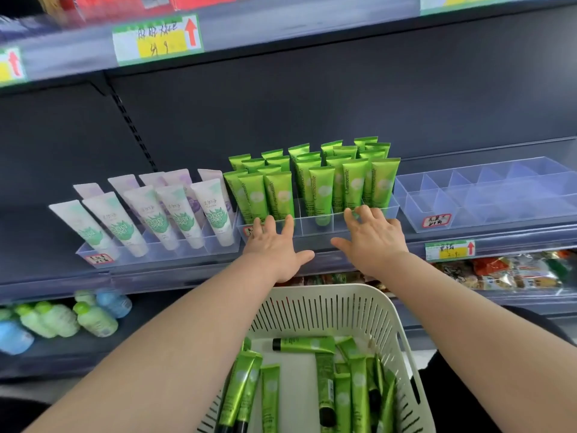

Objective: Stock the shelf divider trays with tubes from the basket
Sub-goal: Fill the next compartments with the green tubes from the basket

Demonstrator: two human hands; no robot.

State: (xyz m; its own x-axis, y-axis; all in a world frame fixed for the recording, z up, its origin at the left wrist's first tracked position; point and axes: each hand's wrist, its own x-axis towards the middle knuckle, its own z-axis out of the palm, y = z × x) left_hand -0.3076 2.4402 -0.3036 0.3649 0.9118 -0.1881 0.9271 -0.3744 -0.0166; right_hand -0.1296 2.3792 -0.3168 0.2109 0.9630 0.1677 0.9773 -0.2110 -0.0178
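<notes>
- The left hand (274,245) and right hand (374,242) touch the tray's (315,228) front edge with fingers spread; neither grip holds anything.
- The tubes (357,398) lie in the basket (343,290) beneath both wrists, mostly lengthwise toward the shelf.

head-worn view, close, facing shelf (312,251)

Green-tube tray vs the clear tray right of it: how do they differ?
The green-tube tray holds rows of upright green Chamomile tubes; the right tray shows only bare compartments. The left hand and right hand touch the green-tube tray's front edge; nothing touches the right tray. Shared: both are clear plastic with dividers.
</notes>
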